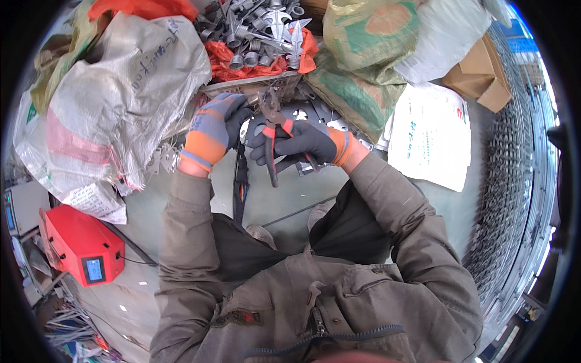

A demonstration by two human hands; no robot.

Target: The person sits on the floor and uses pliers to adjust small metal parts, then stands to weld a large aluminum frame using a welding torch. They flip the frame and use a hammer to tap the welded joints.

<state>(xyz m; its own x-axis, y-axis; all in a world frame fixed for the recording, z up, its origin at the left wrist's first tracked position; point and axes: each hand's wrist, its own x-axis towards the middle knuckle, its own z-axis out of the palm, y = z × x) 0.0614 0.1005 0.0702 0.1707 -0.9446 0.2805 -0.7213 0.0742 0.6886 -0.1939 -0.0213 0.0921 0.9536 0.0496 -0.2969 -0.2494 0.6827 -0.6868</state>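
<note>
My right hand [308,144], in a dark glove with an orange cuff, is closed round a pair of pliers [271,110] with red and black handles. The jaws point up and away from me, and the handles stand apart. To the left, my left hand [219,128], in a grey, orange and black glove, has its fingers curled close to the jaws. Whatever it may hold is hidden behind the glove. Flat metal plates [330,115] with holes lie under and beyond my right hand. A crate [254,86] stands just beyond both hands.
Grey metal fittings [257,33] and red plastic fill the crate. A white woven sack [130,85] bulges at left, and green-yellow sacks [369,42] at right. A red machine [82,245] with a small screen sits lower left; a white printed bag [430,136] lies right.
</note>
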